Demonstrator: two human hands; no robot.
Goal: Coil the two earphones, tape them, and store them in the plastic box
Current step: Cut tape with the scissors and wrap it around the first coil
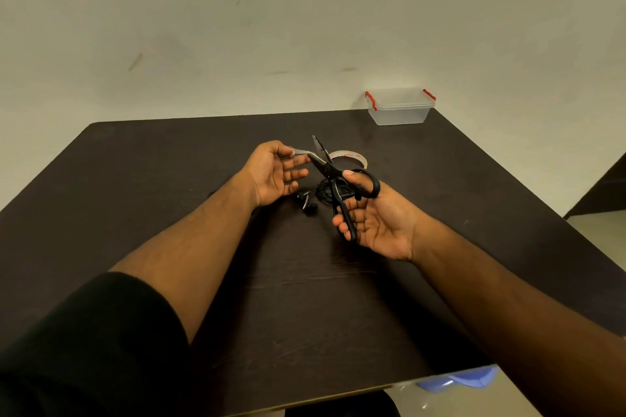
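Observation:
My right hand (376, 220) grips black scissors (333, 173) by the handles, thumb through one loop, blades spread and pointing away. My left hand (276, 173) pinches a strip of clear tape (301, 151) between thumb and forefinger; the strip runs into the open blades. The tape roll (352, 156) lies on the table just behind the scissors. Black earphones (313, 200), coiled, lie on the table beneath and between my hands, partly hidden by the scissors. The clear plastic box (399, 107) with red latches stands at the table's far right corner, lid on.
The dark wooden table (169, 186) stands against a pale wall. A blue object (457, 381) shows on the floor below the near right edge.

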